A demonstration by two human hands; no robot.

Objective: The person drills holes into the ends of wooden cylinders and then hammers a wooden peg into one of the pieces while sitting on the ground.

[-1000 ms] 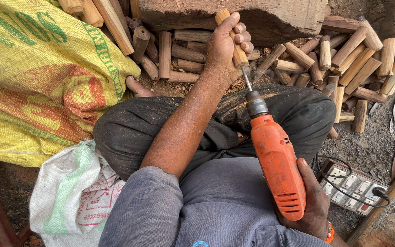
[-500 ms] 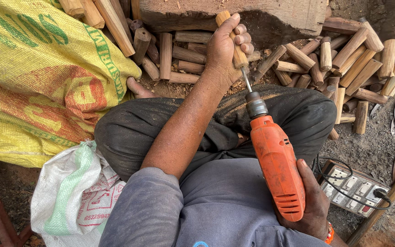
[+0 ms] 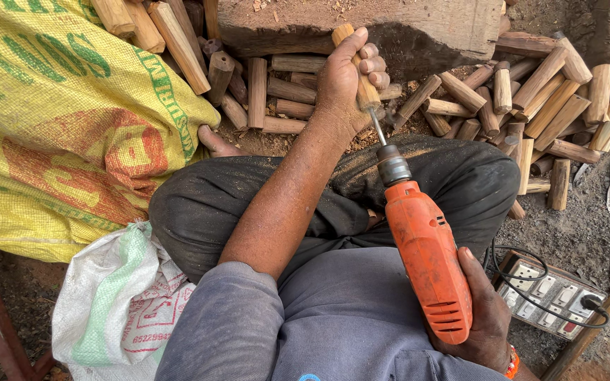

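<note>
Head view | our right hand (image 3: 485, 321) grips the orange electric drill (image 3: 428, 257) low, near our lap | bit runs up-left into the wooden handle (image 3: 359, 69), along its long axis | our left hand (image 3: 347, 85) wraps that handle farther out, before the wood block (image 3: 361, 28).

Daylit dirt ground (image 3: 587, 233) beside a rough stone block (image 3: 425, 28).
</note>
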